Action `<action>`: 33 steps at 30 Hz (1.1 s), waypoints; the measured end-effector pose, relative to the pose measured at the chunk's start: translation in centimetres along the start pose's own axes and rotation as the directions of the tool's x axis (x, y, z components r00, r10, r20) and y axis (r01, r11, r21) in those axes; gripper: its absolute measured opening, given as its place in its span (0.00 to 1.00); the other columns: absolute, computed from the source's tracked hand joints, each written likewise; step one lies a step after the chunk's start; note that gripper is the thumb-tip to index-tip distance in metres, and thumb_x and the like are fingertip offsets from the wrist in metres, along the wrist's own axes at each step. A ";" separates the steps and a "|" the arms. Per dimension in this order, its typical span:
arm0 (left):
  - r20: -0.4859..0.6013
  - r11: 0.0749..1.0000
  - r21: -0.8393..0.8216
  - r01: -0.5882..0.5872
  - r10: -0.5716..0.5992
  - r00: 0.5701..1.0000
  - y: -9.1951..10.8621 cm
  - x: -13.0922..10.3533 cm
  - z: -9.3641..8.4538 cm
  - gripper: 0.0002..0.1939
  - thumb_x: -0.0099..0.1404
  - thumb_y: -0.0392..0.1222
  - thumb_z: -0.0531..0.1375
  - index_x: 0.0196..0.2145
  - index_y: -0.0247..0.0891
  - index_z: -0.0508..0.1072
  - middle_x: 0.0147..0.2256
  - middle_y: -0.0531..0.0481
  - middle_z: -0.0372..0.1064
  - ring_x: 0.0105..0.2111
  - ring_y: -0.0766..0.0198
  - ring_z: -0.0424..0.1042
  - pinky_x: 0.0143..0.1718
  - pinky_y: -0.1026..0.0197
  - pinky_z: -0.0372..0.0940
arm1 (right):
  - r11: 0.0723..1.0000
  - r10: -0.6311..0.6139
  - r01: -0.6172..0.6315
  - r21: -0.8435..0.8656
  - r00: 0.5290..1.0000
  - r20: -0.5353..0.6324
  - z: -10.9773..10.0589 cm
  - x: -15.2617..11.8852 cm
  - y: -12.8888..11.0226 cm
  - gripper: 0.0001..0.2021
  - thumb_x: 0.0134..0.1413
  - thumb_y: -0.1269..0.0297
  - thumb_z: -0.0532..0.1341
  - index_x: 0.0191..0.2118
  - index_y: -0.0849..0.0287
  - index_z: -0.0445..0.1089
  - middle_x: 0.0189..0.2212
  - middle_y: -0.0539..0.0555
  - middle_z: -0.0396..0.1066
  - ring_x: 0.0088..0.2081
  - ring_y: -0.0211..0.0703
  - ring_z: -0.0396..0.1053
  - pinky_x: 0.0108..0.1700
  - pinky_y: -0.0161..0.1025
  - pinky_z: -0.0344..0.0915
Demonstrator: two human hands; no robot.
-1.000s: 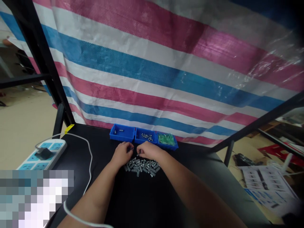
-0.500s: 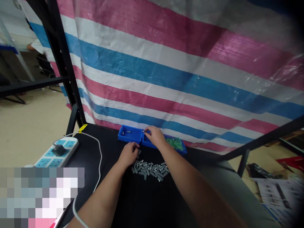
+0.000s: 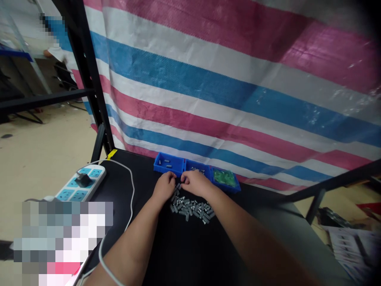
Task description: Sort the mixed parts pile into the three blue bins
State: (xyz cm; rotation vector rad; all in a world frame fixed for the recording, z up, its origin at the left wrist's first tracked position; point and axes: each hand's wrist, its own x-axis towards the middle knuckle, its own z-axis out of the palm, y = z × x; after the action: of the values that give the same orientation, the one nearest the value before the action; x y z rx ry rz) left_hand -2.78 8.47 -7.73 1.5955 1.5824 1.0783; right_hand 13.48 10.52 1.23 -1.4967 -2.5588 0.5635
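Head view: left hand (image 3: 165, 188) near right hand (image 3: 195, 184), fingers curled, cannot tell if clamped; small grey elongated metallic pieces (image 3: 194, 209) heaped on black flat tabletop (image 3: 181, 254), before blue plastic trays (image 3: 168, 170)

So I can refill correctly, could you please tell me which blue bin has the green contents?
The right bin of three; the left bin holds grey pieces, the middle bin silvery parts.

A striped sheet (image 3: 208, 99) hangs behind the worktop (image 3: 184, 250), where a power strip (image 3: 79, 195) holds a black plug (image 3: 83, 181) near yellow tape (image 3: 112, 154).
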 end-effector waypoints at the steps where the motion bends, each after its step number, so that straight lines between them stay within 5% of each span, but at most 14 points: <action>1: 0.002 1.000 0.002 -0.002 0.002 1.000 0.0 0.0 0.0 0.10 0.65 0.35 0.53 0.39 0.38 0.73 0.41 0.46 0.74 0.41 0.58 0.72 0.43 0.58 0.63 | 1.000 0.002 -0.002 0.009 0.998 0.061 0.2 -0.6 0.2 0.08 0.47 0.68 0.69 0.36 0.54 0.76 0.27 0.48 0.76 0.29 0.39 0.72 0.33 0.33 0.61; 4: 0.014 1.000 0.020 -0.016 0.016 1.000 0.0 0.0 0.2 0.09 0.63 0.34 0.55 0.39 0.38 0.73 0.40 0.46 0.74 0.40 0.58 0.72 0.42 0.59 0.62 | 0.999 -0.020 0.014 0.036 0.984 0.175 1.2 -1.7 1.0 0.14 0.44 0.67 0.71 0.40 0.54 0.77 0.29 0.48 0.76 0.30 0.38 0.71 0.32 0.32 0.60; 8: 0.025 0.998 0.053 -0.024 0.023 0.999 0.1 -0.2 0.2 0.09 0.60 0.34 0.58 0.39 0.38 0.73 0.38 0.46 0.73 0.39 0.58 0.72 0.40 0.59 0.62 | 0.998 -0.057 0.055 0.019 0.975 0.213 2.2 -1.8 2.0 0.07 0.48 0.72 0.68 0.35 0.56 0.78 0.29 0.48 0.75 0.29 0.37 0.70 0.31 0.31 0.58; 17: 0.007 0.997 0.050 -0.059 0.058 0.998 -0.1 -0.2 0.4 0.10 0.58 0.32 0.58 0.38 0.37 0.73 0.37 0.47 0.73 0.38 0.59 0.71 0.40 0.60 0.63 | 0.965 -0.208 0.194 -0.176 0.976 -0.069 3.8 -0.9 2.1 0.05 0.52 0.75 0.62 0.33 0.59 0.74 0.32 0.52 0.73 0.35 0.40 0.68 0.38 0.34 0.60; 25: 0.007 0.994 0.066 -0.089 0.089 0.996 -0.2 -0.1 0.4 0.09 0.59 0.32 0.59 0.38 0.37 0.74 0.37 0.46 0.73 0.39 0.58 0.71 0.42 0.58 0.64 | 0.906 -0.355 0.349 -0.238 0.935 0.016 3.8 -0.4 2.7 0.04 0.55 0.74 0.62 0.34 0.58 0.72 0.34 0.53 0.73 0.38 0.43 0.69 0.41 0.36 0.61; 33: 0.010 0.994 0.070 -0.085 0.085 0.996 -0.2 -0.1 0.5 0.09 0.58 0.32 0.59 0.38 0.37 0.74 0.37 0.46 0.73 0.38 0.59 0.71 0.42 0.59 0.64 | 0.883 -0.451 0.456 -0.109 0.890 0.075 2.9 -0.9 3.7 0.05 0.53 0.76 0.63 0.31 0.58 0.70 0.31 0.50 0.71 0.34 0.38 0.67 0.38 0.33 0.60</action>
State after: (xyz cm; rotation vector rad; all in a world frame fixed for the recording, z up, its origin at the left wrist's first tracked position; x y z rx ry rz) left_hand -2.44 8.45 -8.16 1.7251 1.5764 1.0710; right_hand 16.11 10.62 -2.80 -0.8565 -2.8867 0.3826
